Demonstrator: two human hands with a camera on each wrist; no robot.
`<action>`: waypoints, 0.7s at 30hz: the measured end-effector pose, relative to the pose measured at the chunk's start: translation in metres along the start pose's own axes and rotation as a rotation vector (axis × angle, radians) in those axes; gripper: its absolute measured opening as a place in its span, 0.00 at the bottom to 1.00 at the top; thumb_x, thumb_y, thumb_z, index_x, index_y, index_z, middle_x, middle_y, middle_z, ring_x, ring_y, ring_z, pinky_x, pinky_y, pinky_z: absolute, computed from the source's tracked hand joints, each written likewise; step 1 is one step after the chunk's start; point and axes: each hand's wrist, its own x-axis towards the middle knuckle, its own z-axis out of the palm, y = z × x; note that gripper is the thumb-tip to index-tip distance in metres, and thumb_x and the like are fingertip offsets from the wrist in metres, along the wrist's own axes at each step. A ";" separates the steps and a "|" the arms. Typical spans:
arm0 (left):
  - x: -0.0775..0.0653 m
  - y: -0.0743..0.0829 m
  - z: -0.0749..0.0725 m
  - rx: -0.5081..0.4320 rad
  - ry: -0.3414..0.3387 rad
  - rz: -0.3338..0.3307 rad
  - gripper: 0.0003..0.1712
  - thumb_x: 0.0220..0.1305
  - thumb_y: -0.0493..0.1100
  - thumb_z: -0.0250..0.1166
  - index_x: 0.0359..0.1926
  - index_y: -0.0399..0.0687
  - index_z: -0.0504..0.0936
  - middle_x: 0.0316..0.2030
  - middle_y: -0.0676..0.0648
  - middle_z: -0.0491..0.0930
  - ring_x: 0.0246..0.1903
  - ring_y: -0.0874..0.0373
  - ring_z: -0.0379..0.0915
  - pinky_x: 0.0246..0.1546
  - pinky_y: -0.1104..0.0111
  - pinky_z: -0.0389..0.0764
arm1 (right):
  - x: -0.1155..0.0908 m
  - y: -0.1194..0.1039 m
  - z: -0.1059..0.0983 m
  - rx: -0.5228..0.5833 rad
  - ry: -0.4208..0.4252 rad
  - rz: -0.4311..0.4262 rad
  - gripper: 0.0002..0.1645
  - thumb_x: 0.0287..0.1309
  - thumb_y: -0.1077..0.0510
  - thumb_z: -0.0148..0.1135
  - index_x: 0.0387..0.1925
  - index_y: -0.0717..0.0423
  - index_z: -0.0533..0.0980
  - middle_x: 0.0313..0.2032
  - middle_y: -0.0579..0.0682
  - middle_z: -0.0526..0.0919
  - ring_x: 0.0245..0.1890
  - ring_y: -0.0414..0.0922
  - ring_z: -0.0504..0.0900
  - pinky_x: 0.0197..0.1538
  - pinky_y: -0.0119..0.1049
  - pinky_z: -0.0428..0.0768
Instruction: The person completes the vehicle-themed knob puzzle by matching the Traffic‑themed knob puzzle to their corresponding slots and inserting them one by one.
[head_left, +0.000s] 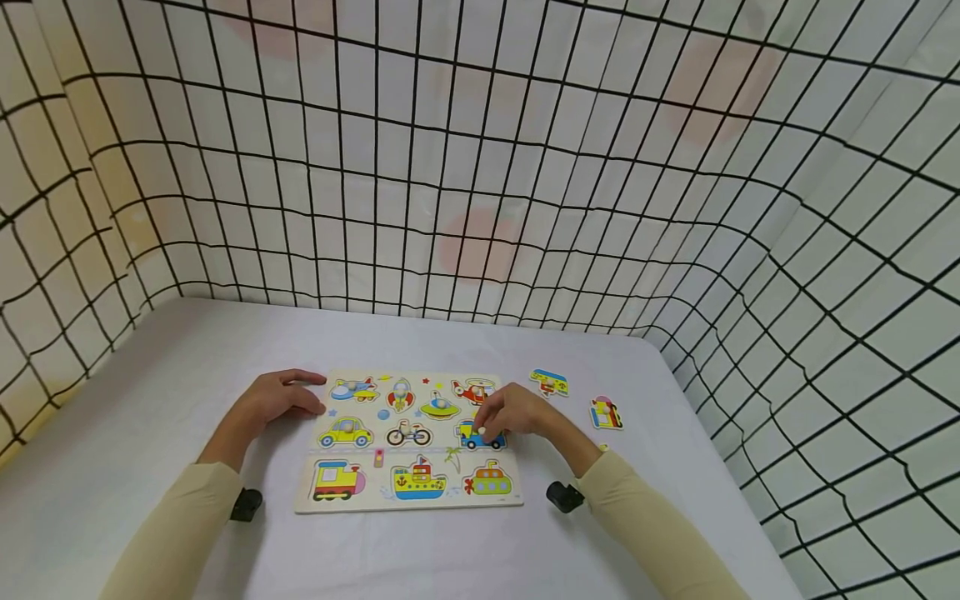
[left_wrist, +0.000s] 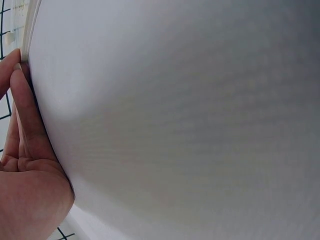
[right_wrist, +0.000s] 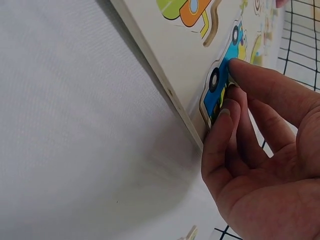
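A wooden peg puzzle board (head_left: 408,506) with colourful vehicle pictures lies flat on the white table. At its right side my right hand (head_left: 517,410) pinches the blue truck puzzle piece (head_left: 467,435) with thumb and fingers. In the right wrist view, the truck piece (right_wrist: 231,50) lies at its matching outline, and the thumb presses close to its middle. My left hand (head_left: 273,400) rests by the board's upper left edge, fingertips touching that edge. Only part of the left hand (left_wrist: 30,135) shows in the left wrist view, beside the board's side.
Right of the board lie a loose ship piece (head_left: 550,382), turned upside down, and a loose train piece (head_left: 606,413) on its side. Another bit of yellow peeks out by the right sleeve (head_left: 637,517). Black wire mesh (head_left: 405,208) stands around the back and sides.
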 end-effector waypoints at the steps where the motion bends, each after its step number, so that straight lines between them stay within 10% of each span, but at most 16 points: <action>1: 0.000 0.000 0.000 -0.001 0.000 0.000 0.39 0.54 0.44 0.74 0.68 0.47 0.75 0.57 0.36 0.81 0.43 0.50 0.78 0.48 0.60 0.73 | 0.000 0.000 0.000 0.004 0.000 0.002 0.06 0.50 0.62 0.76 0.33 0.53 0.87 0.25 0.44 0.84 0.28 0.41 0.75 0.34 0.32 0.72; 21: -0.001 -0.001 0.000 -0.015 -0.002 0.023 0.38 0.54 0.43 0.74 0.68 0.45 0.75 0.55 0.36 0.83 0.39 0.52 0.79 0.43 0.65 0.74 | -0.016 0.018 -0.027 0.076 0.113 0.033 0.16 0.51 0.62 0.74 0.44 0.52 0.87 0.34 0.47 0.87 0.34 0.45 0.82 0.44 0.42 0.83</action>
